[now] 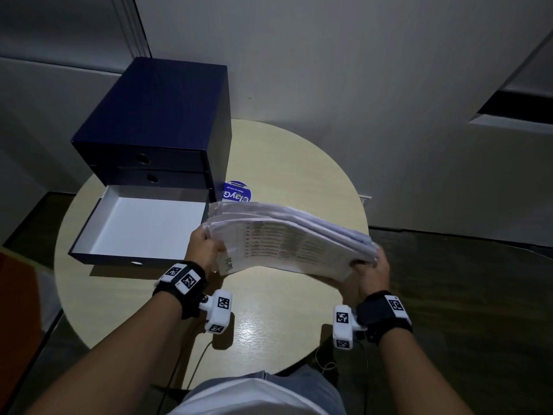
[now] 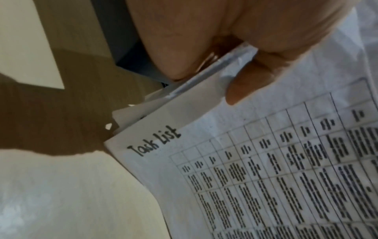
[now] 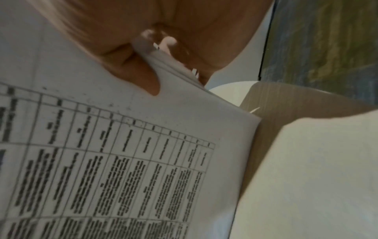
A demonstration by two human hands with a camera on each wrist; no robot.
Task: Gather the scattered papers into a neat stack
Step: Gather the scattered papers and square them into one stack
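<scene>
A bundle of white papers (image 1: 287, 238) is held above the round table between both hands, its sheets roughly aligned but fanned at the far edges. The top sheet carries a printed table headed "Task List" (image 2: 266, 169). My left hand (image 1: 206, 250) grips the bundle's left end, thumb (image 2: 247, 80) on top and fingers beneath. My right hand (image 1: 369, 269) grips the right end (image 3: 143, 145) the same way, its thumb (image 3: 135, 72) pressed on the top sheet.
A dark blue drawer box (image 1: 161, 121) stands at the table's back left, its bottom drawer (image 1: 143, 226) pulled out, white inside. A round blue sticker (image 1: 236, 191) lies behind the papers. The beige round table (image 1: 269, 319) stands against a wall.
</scene>
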